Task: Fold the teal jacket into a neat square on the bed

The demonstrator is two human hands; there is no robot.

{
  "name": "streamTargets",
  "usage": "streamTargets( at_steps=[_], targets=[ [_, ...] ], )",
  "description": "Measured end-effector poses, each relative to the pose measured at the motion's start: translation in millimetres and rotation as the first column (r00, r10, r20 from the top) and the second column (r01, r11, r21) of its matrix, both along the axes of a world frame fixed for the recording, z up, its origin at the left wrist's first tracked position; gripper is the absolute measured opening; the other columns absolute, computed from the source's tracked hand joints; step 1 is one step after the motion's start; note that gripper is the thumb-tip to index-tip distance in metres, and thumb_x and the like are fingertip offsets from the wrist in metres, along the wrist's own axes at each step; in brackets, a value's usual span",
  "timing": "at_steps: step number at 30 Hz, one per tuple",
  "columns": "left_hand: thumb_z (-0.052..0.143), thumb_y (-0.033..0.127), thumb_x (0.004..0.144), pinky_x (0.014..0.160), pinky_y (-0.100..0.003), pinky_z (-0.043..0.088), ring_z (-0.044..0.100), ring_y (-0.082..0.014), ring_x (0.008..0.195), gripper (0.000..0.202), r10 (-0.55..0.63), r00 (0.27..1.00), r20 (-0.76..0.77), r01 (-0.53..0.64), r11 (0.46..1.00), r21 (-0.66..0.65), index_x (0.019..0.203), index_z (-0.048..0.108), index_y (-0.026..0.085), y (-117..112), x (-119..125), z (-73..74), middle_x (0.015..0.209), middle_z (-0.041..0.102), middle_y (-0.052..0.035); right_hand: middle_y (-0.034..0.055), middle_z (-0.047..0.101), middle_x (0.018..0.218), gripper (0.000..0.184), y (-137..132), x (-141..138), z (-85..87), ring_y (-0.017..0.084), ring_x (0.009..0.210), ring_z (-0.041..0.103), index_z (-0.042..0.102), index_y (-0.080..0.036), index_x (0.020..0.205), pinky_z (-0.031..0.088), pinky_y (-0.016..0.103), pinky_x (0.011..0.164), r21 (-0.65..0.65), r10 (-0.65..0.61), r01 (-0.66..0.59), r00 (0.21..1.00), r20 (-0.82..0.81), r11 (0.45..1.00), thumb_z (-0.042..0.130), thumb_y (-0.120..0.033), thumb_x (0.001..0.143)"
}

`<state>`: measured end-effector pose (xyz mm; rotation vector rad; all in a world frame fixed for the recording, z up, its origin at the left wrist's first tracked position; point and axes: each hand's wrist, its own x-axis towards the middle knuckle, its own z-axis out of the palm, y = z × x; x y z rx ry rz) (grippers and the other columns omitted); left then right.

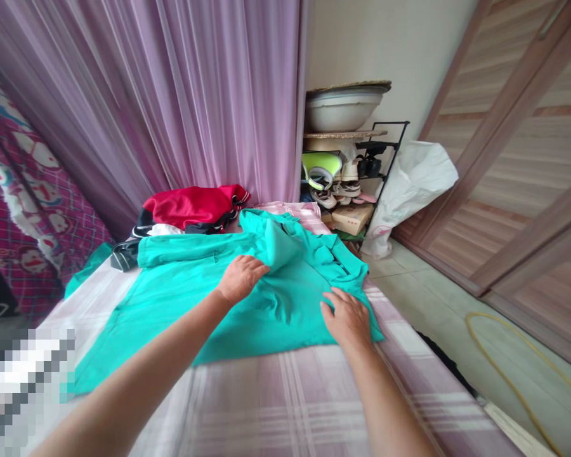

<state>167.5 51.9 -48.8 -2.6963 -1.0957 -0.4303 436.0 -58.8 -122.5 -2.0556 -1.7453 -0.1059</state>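
A teal shirt (181, 298) lies spread on a bed with a pink plaid sheet (290, 406). My left hand (240, 277) is closed on a fold of the shirt near its middle, lifting a flap of cloth toward the collar. My right hand (347, 317) lies flat with fingers stretched out, pressing the shirt's right edge onto the bed.
A pile of red, black and white clothes (190, 209) lies at the bed's far end before a purple curtain (171, 95). A shoe rack (356, 178) with a basin on top and a white bag (409, 184) stand at the right. A yellow hose (514, 362) lies on the floor.
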Motion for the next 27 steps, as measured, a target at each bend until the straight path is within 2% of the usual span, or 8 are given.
streamTargets(
  at_steps=[3, 7, 10, 13, 16, 18, 23, 27],
  targets=[
    [0.047, 0.023, 0.098, 0.087, -0.035, 0.046, 0.063, -0.0199, 0.099, 0.028, -0.191, 0.965, -0.18, 0.198, 0.98, 0.021, 0.116, 0.068, 0.026, -33, -20, -11.2, 0.11, 0.072, -0.0075, 0.0051, 0.066, 0.132, 0.033, 1, 2, -1.9, 0.023, 0.117, 0.058, 0.073, -0.028, 0.113, 0.039, 0.038, 0.096, -0.008, 0.021, -0.021, 1.0, -0.015, 1.0, 0.049, -0.032, 0.092],
    [0.041, 0.029, 0.101, 0.085, -0.035, 0.048, 0.066, -0.0199, 0.093, 0.032, -0.096, 0.987, -0.126, 0.096, 0.995, -0.007, 0.12, 0.067, 0.024, -45, -37, -9.9, 0.102, 0.074, -0.0078, 0.0057, 0.066, 0.132, 0.033, 0, -2, -1.2, 0.023, 0.117, 0.058, 0.074, -0.026, 0.112, 0.039, 0.039, 0.097, 0.033, -0.013, 0.013, 1.0, -0.003, 0.999, 0.048, -0.031, 0.092],
    [0.039, 0.032, 0.1, 0.091, -0.038, 0.049, 0.065, -0.0225, 0.101, 0.037, 0.109, 0.994, 0.005, -0.109, 0.993, -0.037, 0.125, 0.064, 0.023, -24, -37, 8.2, 0.108, 0.073, -0.0089, 0.0063, 0.066, 0.13, 0.032, -2, -6, 1.1, 0.023, 0.116, 0.059, 0.074, -0.026, 0.111, 0.039, 0.039, 0.097, 0.045, -0.025, 0.025, 1.0, 0.003, 0.999, 0.05, -0.029, 0.091],
    [0.046, 0.025, 0.094, 0.105, -0.04, 0.043, 0.059, -0.0244, 0.119, 0.045, 0.289, 0.957, -0.003, -0.288, 0.953, -0.09, 0.138, 0.055, 0.027, 10, -29, 25.9, 0.132, 0.064, -0.0081, 0.0062, 0.067, 0.13, 0.031, -2, -7, 3.3, 0.023, 0.116, 0.059, 0.074, -0.026, 0.11, 0.039, 0.038, 0.097, 0.037, -0.02, 0.021, 1.0, -0.008, 0.999, 0.051, -0.029, 0.09],
    [0.056, 0.019, 0.085, 0.112, -0.043, 0.037, 0.047, -0.0283, 0.136, 0.061, 0.417, 0.901, -0.119, -0.432, 0.887, -0.16, 0.144, 0.048, 0.031, 39, -17, 29.0, 0.15, 0.048, -0.0076, 0.0057, 0.066, 0.131, 0.031, -2, -6, 4.5, 0.023, 0.118, 0.058, 0.074, -0.027, 0.111, 0.039, 0.038, 0.097, 0.016, -0.027, 0.027, 1.0, -0.014, 0.999, 0.051, -0.03, 0.091],
    [0.063, 0.019, 0.08, 0.113, -0.048, 0.035, 0.038, -0.032, 0.142, 0.061, 0.438, 0.885, -0.158, -0.464, 0.863, -0.201, 0.139, 0.054, 0.032, 51, -10, 23.9, 0.155, 0.042, -0.0076, 0.0054, 0.065, 0.133, 0.031, -2, -4, 4.3, 0.023, 0.118, 0.057, 0.073, -0.028, 0.112, 0.038, 0.038, 0.096, -0.01, -0.02, 0.02, 1.0, -0.012, 1.0, 0.051, -0.031, 0.091],
    [0.058, 0.022, 0.082, 0.114, -0.048, 0.036, 0.045, -0.0285, 0.138, 0.037, 0.354, 0.931, -0.085, -0.364, 0.909, -0.202, 0.116, 0.069, 0.028, 60, -5, 22.5, 0.143, 0.058, -0.0055, 0.0063, 0.064, 0.134, 0.032, 0, 0, 2.7, 0.024, 0.118, 0.057, 0.073, -0.028, 0.115, 0.038, 0.039, 0.096, -0.02, 0.003, -0.003, 1.0, -0.012, 1.0, 0.05, -0.033, 0.092],
    [0.052, 0.028, 0.085, 0.106, -0.034, 0.044, 0.061, -0.0207, 0.118, 0.037, 0.194, 0.98, 0.036, -0.185, 0.967, -0.175, 0.12, 0.066, 0.024, 48, -25, 60.5, 0.125, 0.069, -0.0033, 0.0065, 0.065, 0.133, 0.031, -1, -3, 5.4, 0.024, 0.117, 0.057, 0.073, -0.027, 0.113, 0.038, 0.039, 0.096, -0.006, 0.002, -0.002, 1.0, -0.025, 1.0, 0.051, -0.031, 0.091]
  ],
)
